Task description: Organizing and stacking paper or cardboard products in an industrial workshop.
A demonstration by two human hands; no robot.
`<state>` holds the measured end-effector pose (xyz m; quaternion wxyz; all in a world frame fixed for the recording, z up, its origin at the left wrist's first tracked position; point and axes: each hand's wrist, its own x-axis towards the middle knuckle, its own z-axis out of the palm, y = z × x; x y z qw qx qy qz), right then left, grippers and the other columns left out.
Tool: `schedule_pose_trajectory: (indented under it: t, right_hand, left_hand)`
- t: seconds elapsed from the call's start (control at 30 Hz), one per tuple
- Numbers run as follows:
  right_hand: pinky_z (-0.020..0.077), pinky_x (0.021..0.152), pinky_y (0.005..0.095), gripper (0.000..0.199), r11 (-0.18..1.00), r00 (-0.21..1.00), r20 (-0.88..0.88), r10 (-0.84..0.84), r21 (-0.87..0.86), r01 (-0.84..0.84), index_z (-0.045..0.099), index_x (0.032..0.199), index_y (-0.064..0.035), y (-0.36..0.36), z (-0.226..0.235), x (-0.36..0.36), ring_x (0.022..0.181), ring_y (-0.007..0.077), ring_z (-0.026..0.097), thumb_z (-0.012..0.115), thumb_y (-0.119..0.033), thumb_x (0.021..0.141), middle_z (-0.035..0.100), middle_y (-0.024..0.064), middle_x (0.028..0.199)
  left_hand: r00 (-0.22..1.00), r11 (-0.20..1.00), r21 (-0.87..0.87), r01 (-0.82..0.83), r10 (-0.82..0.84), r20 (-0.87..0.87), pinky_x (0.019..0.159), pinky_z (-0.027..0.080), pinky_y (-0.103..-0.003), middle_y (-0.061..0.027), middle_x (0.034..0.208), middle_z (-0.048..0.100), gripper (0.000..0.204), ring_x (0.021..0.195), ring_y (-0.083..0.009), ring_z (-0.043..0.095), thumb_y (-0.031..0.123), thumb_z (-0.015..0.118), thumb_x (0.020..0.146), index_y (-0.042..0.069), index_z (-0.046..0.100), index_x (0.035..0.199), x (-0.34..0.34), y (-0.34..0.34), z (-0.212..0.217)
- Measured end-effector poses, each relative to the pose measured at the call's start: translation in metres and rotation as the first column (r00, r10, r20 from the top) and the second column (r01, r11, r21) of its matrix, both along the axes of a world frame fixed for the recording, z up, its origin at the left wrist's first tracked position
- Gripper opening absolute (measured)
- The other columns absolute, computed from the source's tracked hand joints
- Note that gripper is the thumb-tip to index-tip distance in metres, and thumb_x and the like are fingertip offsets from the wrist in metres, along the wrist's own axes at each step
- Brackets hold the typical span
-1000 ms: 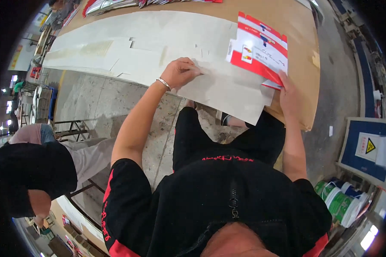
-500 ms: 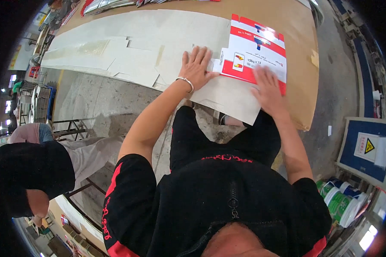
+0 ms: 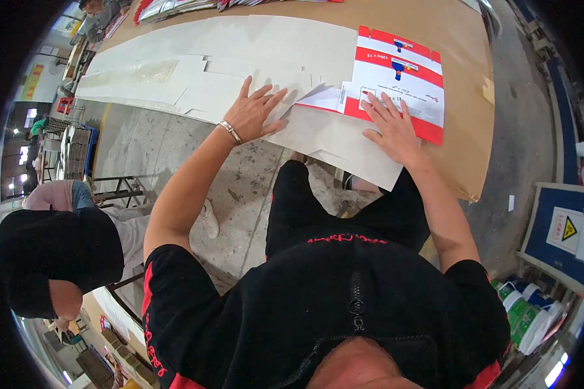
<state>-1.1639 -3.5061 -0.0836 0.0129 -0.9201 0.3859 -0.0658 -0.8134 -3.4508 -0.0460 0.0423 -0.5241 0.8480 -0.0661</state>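
A long row of flat, pale-backed cardboard sheets (image 3: 240, 48) overlaps along the table. At its right end a carton blank (image 3: 425, 68), printed red and white, lies face up. My left hand (image 3: 256, 113) rests on the pale sheets, fingers spread, its thumb by their near edge. Just right of it a pale flap (image 3: 298, 97) stands a little raised, with a white printed strip showing beneath. With fingers apart, my right hand (image 3: 397, 133) lies on the lower part of the printed blank and hides some of it.
Brown board (image 3: 470, 117) covers the table under the sheets. More stacked sheets (image 3: 175, 8) lie at the far edge. A person in a black cap (image 3: 58, 246) is at the left. To the right are a blue panel (image 3: 545, 220) with a warning sign and several buckets (image 3: 522, 318).
My left hand has slid left along the sheets, and the flap beside it has lifted. My right hand has moved slightly left on the printed blank. The view has shifted a little.
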Motion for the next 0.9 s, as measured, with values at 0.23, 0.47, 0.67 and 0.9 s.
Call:
schedule_pose_trajectory:
  t: [0.23,0.47,0.67,0.9]
  right_hand:
    - [0.0116,0.112,0.0543,0.063,1.000,1.000,0.021,-0.013,0.004,0.013,0.033,0.143,-0.0199,0.000,-0.004,-0.001,0.139,0.0263,0.021,0.042,-0.053,0.090,0.027,0.0009,0.150]
    - [0.0101,0.113,0.0527,0.062,0.999,0.998,0.056,-0.019,0.034,0.017,0.032,0.143,-0.0218,-0.001,-0.004,-0.003,0.140,0.0248,0.020,0.041,-0.054,0.091,0.026,-0.0005,0.151]
    - [0.0095,0.113,0.0527,0.056,0.999,0.998,0.060,-0.004,0.050,0.001,0.032,0.144,-0.0228,-0.001,-0.002,-0.002,0.140,0.0239,0.019,0.039,-0.048,0.094,0.026,-0.0013,0.151]
    - [0.0168,0.111,0.0553,0.051,0.996,0.999,0.007,0.039,0.079,-0.040,0.034,0.142,-0.0217,-0.012,0.010,-0.009,0.138,0.0244,0.026,0.040,-0.010,0.093,0.030,0.0000,0.149]
  left_hand:
    - [0.971,0.984,0.044,-0.170,0.160,0.177,0.107,0.024,-0.053,-0.0096,0.108,0.063,0.066,0.110,-0.0275,0.054,0.024,0.056,0.086,0.011,0.026,0.143,-0.016,-0.008,0.004]
    - [0.583,0.812,-0.003,-0.583,0.416,-0.698,0.093,0.045,-0.039,-0.0187,0.117,0.057,0.092,0.108,-0.0319,0.055,0.033,0.076,0.074,-0.002,0.024,0.142,-0.001,-0.023,-0.025]
    - [-0.550,0.832,0.380,-0.404,0.110,-0.828,0.078,0.049,-0.032,-0.0184,0.114,0.058,0.075,0.096,-0.0204,0.058,0.019,0.078,0.074,-0.011,0.036,0.129,-0.050,-0.050,-0.052]
    - [0.514,0.766,-0.250,-0.592,0.120,-0.849,0.069,0.050,-0.040,-0.0188,0.090,0.066,0.031,0.078,-0.0330,0.065,0.016,0.050,0.091,-0.003,0.052,0.115,-0.074,-0.058,-0.050]
